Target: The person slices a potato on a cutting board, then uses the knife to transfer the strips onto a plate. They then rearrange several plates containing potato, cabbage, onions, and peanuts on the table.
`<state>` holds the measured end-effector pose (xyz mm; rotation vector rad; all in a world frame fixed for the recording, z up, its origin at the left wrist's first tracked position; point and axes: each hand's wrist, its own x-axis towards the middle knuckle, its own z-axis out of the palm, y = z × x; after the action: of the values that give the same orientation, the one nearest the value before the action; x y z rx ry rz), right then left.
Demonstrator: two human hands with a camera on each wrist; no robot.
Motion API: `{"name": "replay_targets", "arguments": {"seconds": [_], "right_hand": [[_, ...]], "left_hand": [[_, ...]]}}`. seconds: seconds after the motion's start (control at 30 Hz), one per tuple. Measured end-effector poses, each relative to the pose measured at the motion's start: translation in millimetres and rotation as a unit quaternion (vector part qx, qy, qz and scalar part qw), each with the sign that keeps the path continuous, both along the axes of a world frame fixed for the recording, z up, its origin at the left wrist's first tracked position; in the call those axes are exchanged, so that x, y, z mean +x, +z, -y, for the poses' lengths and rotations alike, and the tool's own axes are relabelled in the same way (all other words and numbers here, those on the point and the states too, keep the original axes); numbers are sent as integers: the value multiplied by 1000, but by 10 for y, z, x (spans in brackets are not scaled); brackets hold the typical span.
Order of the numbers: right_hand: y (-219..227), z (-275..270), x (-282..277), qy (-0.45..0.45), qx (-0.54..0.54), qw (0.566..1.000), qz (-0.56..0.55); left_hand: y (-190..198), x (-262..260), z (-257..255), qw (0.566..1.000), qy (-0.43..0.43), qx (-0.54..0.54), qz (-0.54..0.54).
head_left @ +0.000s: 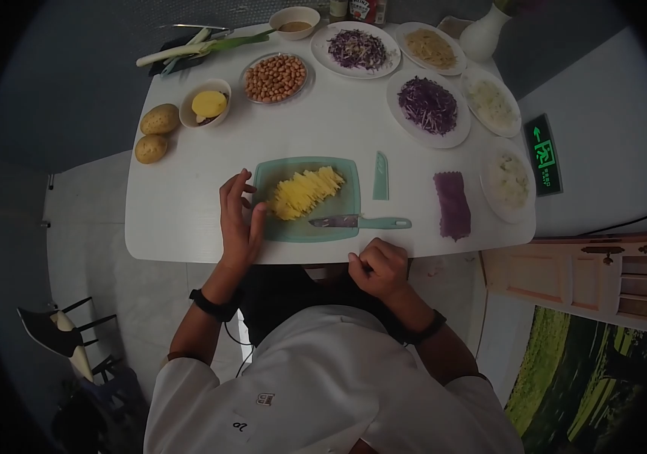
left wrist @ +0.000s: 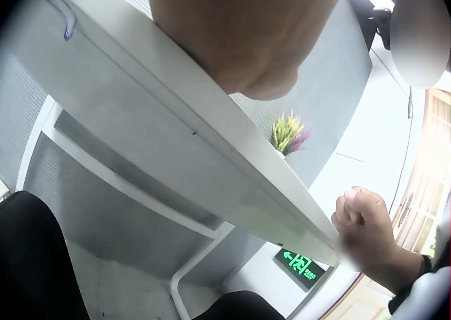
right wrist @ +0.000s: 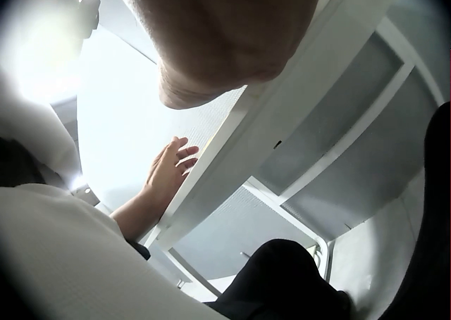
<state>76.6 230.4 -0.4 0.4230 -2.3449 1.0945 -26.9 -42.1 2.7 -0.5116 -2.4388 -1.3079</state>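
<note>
A green cutting board point(head_left: 282, 230) lies near the table's front edge, bearing a heap of thin yellow potato strips point(head_left: 307, 193). A paring knife point(head_left: 382, 223) rests across its lower right, handle sticking out past the rim. My left hand point(head_left: 239, 219) is beside the board's left edge, fingers spread and slightly bent, holding nothing. At the front edge, right of the board, my right hand point(head_left: 382, 267) is curled into a loose fist with nothing in it; the left wrist view also shows this right hand point(left wrist: 366, 225). Beyond the knife lies a teal blade sheath point(head_left: 381, 178).
A folded purple cloth point(head_left: 453, 204) lies to the right. Plates of shredded purple cabbage point(head_left: 427, 104) and pale shreds line the right and back. A peanut dish point(head_left: 276, 78), a bowl with potato point(head_left: 210, 104), two whole potatoes point(head_left: 159, 119) and leeks point(head_left: 187, 51) occupy the back left.
</note>
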Motion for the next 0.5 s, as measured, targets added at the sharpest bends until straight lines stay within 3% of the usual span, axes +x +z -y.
{"name": "replay_targets", "arguments": {"seconds": [0.5], "right_hand": [[-91,58,-13,-50,30,998,-23]], "left_hand": [[23,-17,-18,995,-5,103,7]]}}
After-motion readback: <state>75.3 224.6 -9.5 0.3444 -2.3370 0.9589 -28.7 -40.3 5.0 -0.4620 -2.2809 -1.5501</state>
